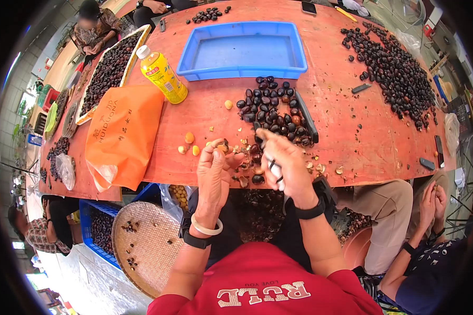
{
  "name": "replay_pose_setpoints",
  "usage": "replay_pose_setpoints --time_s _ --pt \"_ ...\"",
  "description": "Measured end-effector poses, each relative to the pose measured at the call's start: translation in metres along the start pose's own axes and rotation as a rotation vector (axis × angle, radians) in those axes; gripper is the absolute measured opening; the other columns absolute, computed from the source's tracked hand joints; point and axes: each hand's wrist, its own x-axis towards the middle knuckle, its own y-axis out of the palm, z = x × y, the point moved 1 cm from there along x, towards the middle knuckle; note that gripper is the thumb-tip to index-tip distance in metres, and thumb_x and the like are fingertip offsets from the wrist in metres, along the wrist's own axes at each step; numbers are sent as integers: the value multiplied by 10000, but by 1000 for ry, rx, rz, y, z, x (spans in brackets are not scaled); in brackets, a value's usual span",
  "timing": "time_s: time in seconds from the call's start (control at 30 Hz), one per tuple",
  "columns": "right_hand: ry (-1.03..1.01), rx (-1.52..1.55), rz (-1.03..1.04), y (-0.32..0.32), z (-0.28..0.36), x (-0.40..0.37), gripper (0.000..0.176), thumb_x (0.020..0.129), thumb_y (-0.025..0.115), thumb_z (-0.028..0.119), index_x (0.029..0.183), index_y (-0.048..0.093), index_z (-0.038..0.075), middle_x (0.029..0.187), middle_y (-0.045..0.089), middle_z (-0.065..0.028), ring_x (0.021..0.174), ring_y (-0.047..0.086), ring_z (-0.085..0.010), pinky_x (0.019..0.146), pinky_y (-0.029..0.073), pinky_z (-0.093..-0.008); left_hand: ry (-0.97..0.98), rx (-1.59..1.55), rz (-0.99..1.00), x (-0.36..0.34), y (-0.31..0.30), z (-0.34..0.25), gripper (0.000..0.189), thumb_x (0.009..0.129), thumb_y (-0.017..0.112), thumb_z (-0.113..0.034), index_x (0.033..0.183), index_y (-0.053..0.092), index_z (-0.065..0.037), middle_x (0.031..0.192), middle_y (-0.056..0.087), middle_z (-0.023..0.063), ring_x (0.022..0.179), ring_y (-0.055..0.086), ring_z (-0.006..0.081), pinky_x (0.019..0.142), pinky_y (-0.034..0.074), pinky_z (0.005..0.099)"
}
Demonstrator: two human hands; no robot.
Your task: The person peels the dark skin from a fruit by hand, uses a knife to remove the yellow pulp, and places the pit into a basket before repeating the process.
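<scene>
My left hand [215,170] pinches a partly peeled chestnut [222,146] between thumb and fingers, above the table's near edge. To its right, my right hand [289,165] is closed around a white-and-black handled tool [275,171]; whether it has a blade is hidden, and the fingers look slightly blurred. Just beyond that hand lies a pile of dark glossy chestnuts [270,107], some against a black tray edge [307,118]. Bits of shell [320,168] are scattered beside my right hand. Peeled yellow chestnuts [189,137] rest on the table left of my left hand.
A blue tray [242,73], a yellow bottle [164,76] and an orange bag [122,134] stand on the red table [352,152]. More chestnuts [391,68] spread at right. A woven basket [150,241] is below left. Other people [431,205] sit around the table.
</scene>
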Motion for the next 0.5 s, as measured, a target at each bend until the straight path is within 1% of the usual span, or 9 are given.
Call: replay_pose_setpoints --time_s 0.03,0.1,0.23,0.3,0.33,0.4,0.43,0.5 --pt "15 -81 23 1 -5 -3 455 939 491 199 1360 380 66 654 538 -25 367 426 -54 302 332 -196 1 1 -1 0 -4 1 318 926 532 -216 1190 451 -58 1054 591 99 929 621 219 846 504 366" --pt "33 -113 56 4 -10 -7 468 941 486 199 1373 363 69 670 537 -19 370 409 -39 313 325 -183 -23 -8 -34 -1 -7 1 337 923 539 -211 1206 444 -56 1052 593 100 920 620 213 825 513 356" --pt "37 -186 91 12 -13 -11 458 945 474 195 1371 367 66 659 529 -14 379 398 -28 322 314 -174 -39 32 -56 -3 5 -3 343 920 545 -197 1209 449 -39 1032 602 98 907 619 198 794 520 330" --pt "33 -231 134 15 -13 -11 455 945 470 193 1369 370 62 646 522 -7 384 394 -23 331 311 -169 -50 99 -54 -4 7 -3 315 912 562 -198 1177 496 -41 1005 597 74 882 617 160 688 542 268" --pt "32 -282 142 16 -12 -11 457 943 472 196 1367 372 55 636 514 2 390 393 -23 342 311 -167 -54 100 -54 -4 6 0 315 912 562 -198 1177 496 -41 1005 597 74 882 617 160 688 542 268" --pt "27 -314 141 18 -12 -11 457 941 475 198 1364 377 52 636 512 5 397 393 -23 348 311 -167 -33 192 -68 -4 2 3 314 905 575 -201 1164 508 -37 966 608 60 822 610 117 610 544 245" --pt "21 -347 144 19 -13 -11 457 940 477 200 1360 383 49 635 510 9 403 392 -23 354 311 -167 -36 194 -68 -5 2 3 314 905 575 -201 1164 508 -37 966 608 60 822 610 117 610 544 245" --pt "20 -345 136 19 -15 -10 451 937 478 203 1352 398 45 632 504 15 421 390 -23 367 314 -171 -41 201 -54 -7 6 0 288 913 561 -173 1141 510 -6 1005 606 91 862 614 158 726 520 276"
